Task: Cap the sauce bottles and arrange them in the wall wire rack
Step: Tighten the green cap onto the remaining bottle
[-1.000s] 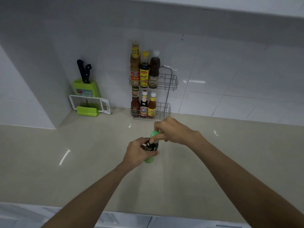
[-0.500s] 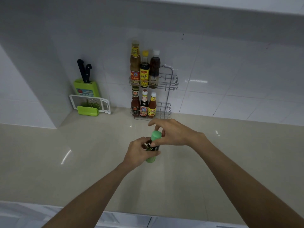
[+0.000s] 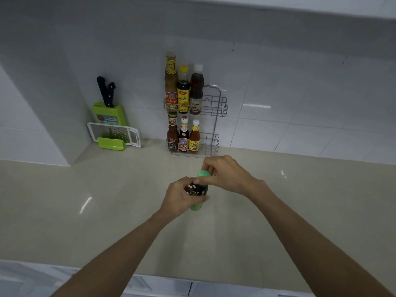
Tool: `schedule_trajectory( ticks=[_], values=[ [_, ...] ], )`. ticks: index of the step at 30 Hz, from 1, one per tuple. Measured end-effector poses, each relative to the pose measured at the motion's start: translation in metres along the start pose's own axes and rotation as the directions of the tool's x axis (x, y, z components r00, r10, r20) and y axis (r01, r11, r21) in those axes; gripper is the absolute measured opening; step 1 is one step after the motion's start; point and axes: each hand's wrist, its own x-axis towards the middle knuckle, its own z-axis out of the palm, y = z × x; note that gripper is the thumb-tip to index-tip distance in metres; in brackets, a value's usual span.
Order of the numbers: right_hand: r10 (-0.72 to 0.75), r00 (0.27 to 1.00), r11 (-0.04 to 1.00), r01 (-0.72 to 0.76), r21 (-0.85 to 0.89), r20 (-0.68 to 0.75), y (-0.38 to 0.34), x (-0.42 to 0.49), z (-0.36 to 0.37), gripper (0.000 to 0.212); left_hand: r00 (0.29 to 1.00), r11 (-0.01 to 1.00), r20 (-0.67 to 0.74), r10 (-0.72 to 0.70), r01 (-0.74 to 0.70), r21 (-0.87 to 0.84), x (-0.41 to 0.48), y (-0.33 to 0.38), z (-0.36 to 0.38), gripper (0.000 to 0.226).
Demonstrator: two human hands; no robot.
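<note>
A small green bottle [image 3: 197, 205] with a dark label stands on the beige counter in the middle of the view. My left hand [image 3: 179, 198] is wrapped around its body. My right hand [image 3: 227, 174] pinches its green cap [image 3: 203, 174] from the right and above. Behind, a two-tier wire rack [image 3: 216, 108] stands against the tiled wall. Three tall bottles [image 3: 183, 91] fill the left of its upper tier, and three short bottles [image 3: 183, 136] fill the left of its lower tier. The right part of each tier is free.
A green knife block [image 3: 108, 112] with two black-handled knives stands at the back left, with a white grater [image 3: 115, 133] and a green holder [image 3: 111, 144] in front of it. The counter's front edge [image 3: 192, 277] runs along the bottom.
My right hand's fingers have curled back over the green cap after opening a little. My left hand keeps its hold on the bottle, which has stayed in place.
</note>
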Motion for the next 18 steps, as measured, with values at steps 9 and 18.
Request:
schedule_trajectory(
  ticks=[9,18],
  values=[
    [0.088,0.996,0.973,-0.092,0.213,0.030,0.007,0.001,-0.005,0.048,1.000,0.999,0.006,-0.022,0.022,-0.034,0.011,0.003,0.000,0.044],
    [0.192,0.950,0.978,-0.163,0.131,-0.248,0.012,0.026,0.029,0.043,1.000,1.000,0.022,0.009,-0.009,-0.020,0.039,-0.003,-0.007,0.046]
  ],
)
